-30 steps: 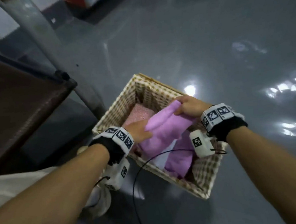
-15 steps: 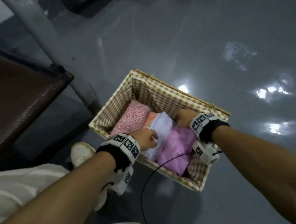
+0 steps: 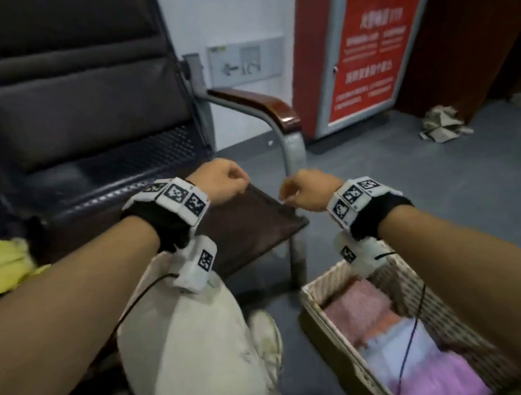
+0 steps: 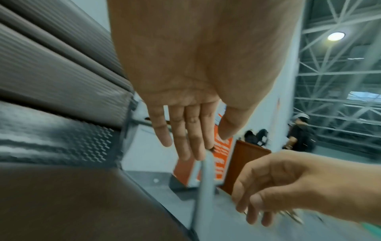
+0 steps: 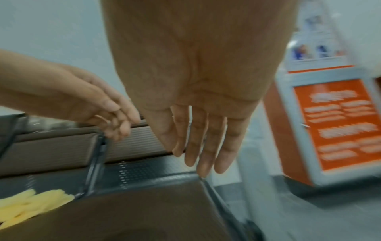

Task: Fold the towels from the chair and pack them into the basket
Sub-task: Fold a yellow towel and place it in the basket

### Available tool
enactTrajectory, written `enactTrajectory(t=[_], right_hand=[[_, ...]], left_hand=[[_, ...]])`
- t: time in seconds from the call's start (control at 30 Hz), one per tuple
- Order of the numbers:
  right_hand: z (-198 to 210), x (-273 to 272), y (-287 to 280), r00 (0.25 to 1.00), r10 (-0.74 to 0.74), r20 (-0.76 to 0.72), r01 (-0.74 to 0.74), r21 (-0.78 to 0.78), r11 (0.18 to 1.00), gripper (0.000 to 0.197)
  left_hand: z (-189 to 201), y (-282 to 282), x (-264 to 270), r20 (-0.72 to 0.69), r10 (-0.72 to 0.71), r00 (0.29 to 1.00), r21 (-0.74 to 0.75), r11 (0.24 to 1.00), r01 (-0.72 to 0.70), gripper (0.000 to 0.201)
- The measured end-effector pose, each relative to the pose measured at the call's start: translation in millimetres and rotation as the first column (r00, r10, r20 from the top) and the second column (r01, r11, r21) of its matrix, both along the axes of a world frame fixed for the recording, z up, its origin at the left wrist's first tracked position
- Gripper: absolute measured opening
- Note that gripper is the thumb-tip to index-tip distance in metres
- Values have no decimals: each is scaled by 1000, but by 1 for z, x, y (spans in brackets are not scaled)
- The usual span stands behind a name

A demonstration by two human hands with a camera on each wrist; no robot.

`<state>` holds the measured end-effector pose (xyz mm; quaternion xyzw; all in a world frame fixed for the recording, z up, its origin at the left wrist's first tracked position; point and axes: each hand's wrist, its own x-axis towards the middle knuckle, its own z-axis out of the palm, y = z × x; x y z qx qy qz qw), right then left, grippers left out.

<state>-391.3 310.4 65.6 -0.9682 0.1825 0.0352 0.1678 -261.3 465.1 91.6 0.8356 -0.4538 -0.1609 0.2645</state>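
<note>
My left hand [image 3: 222,182] and right hand [image 3: 303,190] hover side by side over the right front corner of the brown chair seat [image 3: 249,227]. In the wrist views the left hand [image 4: 185,130] and the right hand [image 5: 202,138] each show straight, relaxed fingers holding nothing. A yellow towel [image 3: 2,270] lies crumpled on the chair at the far left, also seen as the yellow towel [image 5: 31,203] in the right wrist view. The wicker basket [image 3: 342,345] stands on the floor at lower right, holding a folded pink towel [image 3: 356,312], a pale one [image 3: 394,350] and a purple one [image 3: 442,380].
The chair's padded back fills the upper left, and its wood-topped metal armrest [image 3: 256,102] curves down just beyond my hands. A red and white cabinet [image 3: 362,50] stands against the wall, with crumpled paper [image 3: 443,122] on the grey floor. My knee [image 3: 187,347] and shoe [image 3: 266,340] are below.
Both hands have let go of the purple towel in the basket and risen to the chair seat. The view has swung up from the basket to the chair.
</note>
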Motion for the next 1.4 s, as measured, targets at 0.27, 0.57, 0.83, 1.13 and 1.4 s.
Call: enactTrajectory(t=[0.27, 0.57, 0.83, 1.13, 1.4], right_hand=[[58, 167, 136, 909, 398, -123, -417, -279, 865, 21], [4, 278, 262, 749, 642, -163, -663, -178, 727, 20], [-74, 357, 351, 738, 668, -93, -668, 36, 743, 24], [-116, 394, 405, 768, 613, -186, -632, -62, 773, 31], [-108, 385, 402, 807, 579, -119, -582, 14, 813, 24]], left_hand=[[28, 182, 109, -56, 385, 921, -85, 917, -389, 8], [-49, 353, 169, 16, 606, 795, 278, 761, -586, 24], [-100, 436, 205, 74, 763, 642, 442, 552, -707, 45], [-117, 459, 221, -1, 756, 655, 478, 576, -663, 44], [-102, 423, 218, 25, 733, 680, 376, 623, -686, 47]])
